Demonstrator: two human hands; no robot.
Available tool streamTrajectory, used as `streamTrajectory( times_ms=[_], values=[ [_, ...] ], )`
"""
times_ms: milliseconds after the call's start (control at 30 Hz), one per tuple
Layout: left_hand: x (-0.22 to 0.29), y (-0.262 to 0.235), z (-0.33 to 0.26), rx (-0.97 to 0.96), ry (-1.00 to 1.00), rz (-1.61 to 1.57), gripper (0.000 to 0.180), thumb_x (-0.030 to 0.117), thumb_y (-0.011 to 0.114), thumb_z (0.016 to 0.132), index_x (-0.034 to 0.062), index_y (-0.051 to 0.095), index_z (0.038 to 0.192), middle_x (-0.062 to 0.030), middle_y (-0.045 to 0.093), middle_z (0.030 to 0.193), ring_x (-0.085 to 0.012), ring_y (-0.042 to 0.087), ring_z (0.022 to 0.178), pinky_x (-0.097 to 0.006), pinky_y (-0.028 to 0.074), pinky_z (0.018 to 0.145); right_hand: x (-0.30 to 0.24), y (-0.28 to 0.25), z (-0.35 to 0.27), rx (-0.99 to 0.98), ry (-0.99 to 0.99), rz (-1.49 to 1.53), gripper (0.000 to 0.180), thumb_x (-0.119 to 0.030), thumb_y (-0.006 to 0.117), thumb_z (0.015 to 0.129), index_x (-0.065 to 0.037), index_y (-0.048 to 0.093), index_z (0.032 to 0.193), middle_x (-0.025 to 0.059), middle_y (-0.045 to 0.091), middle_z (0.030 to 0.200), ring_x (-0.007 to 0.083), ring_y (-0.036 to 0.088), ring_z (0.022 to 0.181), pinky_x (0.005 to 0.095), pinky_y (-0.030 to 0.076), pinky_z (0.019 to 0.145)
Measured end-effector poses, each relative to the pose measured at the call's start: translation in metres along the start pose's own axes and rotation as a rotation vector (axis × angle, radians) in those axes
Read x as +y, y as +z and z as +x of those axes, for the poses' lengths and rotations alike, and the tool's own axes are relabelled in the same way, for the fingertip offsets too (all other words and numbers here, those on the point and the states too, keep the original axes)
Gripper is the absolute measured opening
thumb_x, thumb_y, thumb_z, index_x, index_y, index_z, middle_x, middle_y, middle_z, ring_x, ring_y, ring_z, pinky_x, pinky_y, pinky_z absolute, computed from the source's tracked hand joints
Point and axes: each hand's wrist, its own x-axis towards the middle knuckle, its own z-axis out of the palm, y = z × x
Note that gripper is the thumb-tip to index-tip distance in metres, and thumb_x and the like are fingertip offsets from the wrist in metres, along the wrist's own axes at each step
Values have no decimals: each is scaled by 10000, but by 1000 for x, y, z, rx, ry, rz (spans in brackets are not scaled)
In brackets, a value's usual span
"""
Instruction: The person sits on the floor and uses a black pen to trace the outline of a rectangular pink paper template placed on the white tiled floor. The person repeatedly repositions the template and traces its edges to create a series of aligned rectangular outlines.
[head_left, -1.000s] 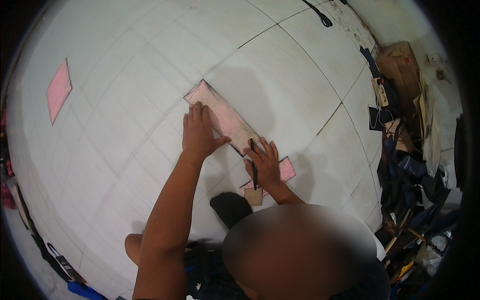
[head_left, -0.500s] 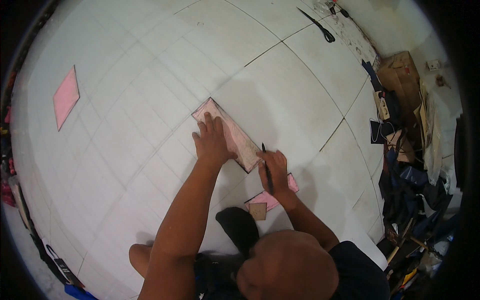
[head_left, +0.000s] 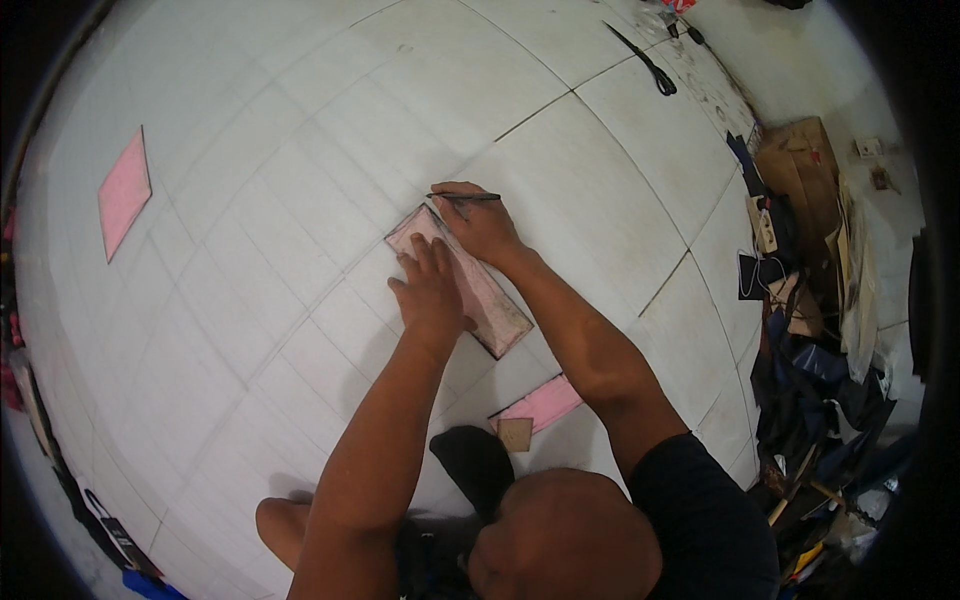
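Observation:
A pale pink rectangular template with dark edges lies aslant on a white sheet crossed by faint lines. My left hand rests spread on the template, pressing its upper left part. My right hand is closed around a slim black pen, its tip pointing left just beyond the template's far corner. Below the template lies a brighter pink strip, partly under my right arm. A small brown square piece overlaps the strip's left end.
A pink diamond-shaped piece lies far left. Black scissors lie on the floor at the far right. Along the right wall stand a cardboard box and a heap of dark cloth. My knee is at lower left.
My right hand has moved with the pen from the template's near right end, up along its right edge to the far corner. My left hand still holds the template down.

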Motion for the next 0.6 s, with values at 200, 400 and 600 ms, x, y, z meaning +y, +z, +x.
streamTrajectory(
  times_ms=[200, 400, 600],
  values=[
    [-2, 1, 0, 5, 4, -15, 1396, 495, 986, 584, 29, 191, 1633, -247, 177, 1695, -466, 309, 1514, -599, 449, 1102, 5, 1, -1, -64, 5, 39, 278, -257, 622, 1008, -71, 718, 1190, 109, 719, 1196, 315, 698, 1063, 395, 554, 942],
    [2, -2, 0, -6, 10, 10, 1423, 495, 992, 567, 37, 178, 1640, -251, 183, 1691, -456, 314, 1511, -585, 454, 1102, 3, -7, -5, -79, -153, -21, 238, -212, 652, 981, -52, 706, 1149, 120, 720, 1113, 325, 670, 1048, 414, 530, 930],
    [0, -2, 0, -16, -5, 3, 1420, 494, 991, 569, 43, 177, 1642, -253, 183, 1689, -454, 312, 1513, -572, 452, 1114, 4, -53, -60, -209, -401, -286, 168, -137, 686, 948, -30, 700, 1077, 130, 704, 1017, 322, 658, 942, 425, 484, 862]
  ],
)
